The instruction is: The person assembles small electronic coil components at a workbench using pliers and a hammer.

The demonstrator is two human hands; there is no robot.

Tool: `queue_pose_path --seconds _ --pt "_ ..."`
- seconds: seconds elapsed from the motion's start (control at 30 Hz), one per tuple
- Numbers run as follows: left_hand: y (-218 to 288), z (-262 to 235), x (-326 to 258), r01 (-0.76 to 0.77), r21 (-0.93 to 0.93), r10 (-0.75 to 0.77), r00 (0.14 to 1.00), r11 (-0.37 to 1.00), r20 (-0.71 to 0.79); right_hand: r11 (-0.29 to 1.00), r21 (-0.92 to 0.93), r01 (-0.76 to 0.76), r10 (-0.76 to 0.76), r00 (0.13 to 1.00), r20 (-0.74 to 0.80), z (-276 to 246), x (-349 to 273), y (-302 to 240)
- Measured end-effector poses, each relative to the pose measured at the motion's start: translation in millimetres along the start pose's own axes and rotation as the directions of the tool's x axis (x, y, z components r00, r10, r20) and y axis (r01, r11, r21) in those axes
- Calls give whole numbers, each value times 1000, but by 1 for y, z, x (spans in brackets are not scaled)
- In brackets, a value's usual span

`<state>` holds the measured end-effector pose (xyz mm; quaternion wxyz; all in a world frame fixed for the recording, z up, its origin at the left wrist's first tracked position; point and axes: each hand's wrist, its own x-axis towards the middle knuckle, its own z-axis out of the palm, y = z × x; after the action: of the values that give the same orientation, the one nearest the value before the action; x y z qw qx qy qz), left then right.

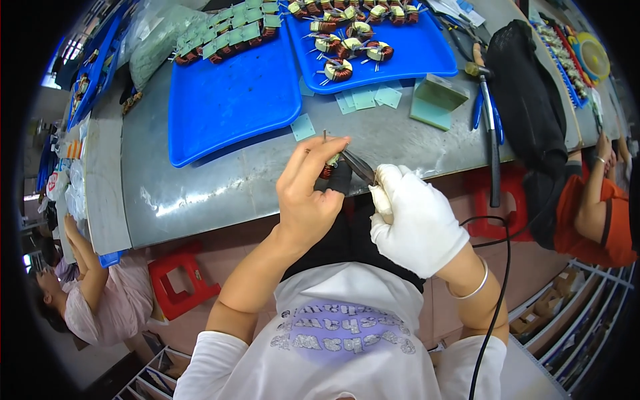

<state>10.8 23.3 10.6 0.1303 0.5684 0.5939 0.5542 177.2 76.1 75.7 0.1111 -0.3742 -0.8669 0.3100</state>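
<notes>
My left hand [305,200] is bare except for a black cover on one finger. It is closed around a small toroidal coil [327,171] with copper-red windings, mostly hidden by the fingers, and a metal lead sticks up above it. My right hand [423,223] wears a white glove and grips pliers [359,165] with pale wrapped handles. The dark jaws reach to the coil beside my left fingertips; whether they bite on a lead is too small to tell. Both hands are just off the front edge of the metal table [200,203].
A blue tray [233,120] carries coils topped with green plates; another blue tray [427,57] holds several bare coils. Loose green plates [303,127], a green angled block [437,103], a hammer [492,133] and a black bag [527,93] lie around. Co-workers sit at both sides.
</notes>
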Motion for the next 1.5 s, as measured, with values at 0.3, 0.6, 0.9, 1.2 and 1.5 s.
queue_pose_path --seconds 0.3,0.6,0.9,1.2,1.5 --pt "0 -2 -6 33 76 -38 997 997 62 994 -91 -63 74 989 127 5 3 9" --pt "-5 1 -10 160 -57 -156 986 986 61 921 -385 59 -62 998 4 12 2 15" --pt "-9 -8 -2 538 -430 -422 840 725 341 925 -362 115 -143 988 -51 8 -3 10" --pt "-4 -14 1 563 -310 -430 807 766 405 860 -495 122 -94 992 80 5 7 -1" --pt "-9 6 -14 291 -277 -274 957 916 98 924 -368 103 -79 994 79 14 5 -3"
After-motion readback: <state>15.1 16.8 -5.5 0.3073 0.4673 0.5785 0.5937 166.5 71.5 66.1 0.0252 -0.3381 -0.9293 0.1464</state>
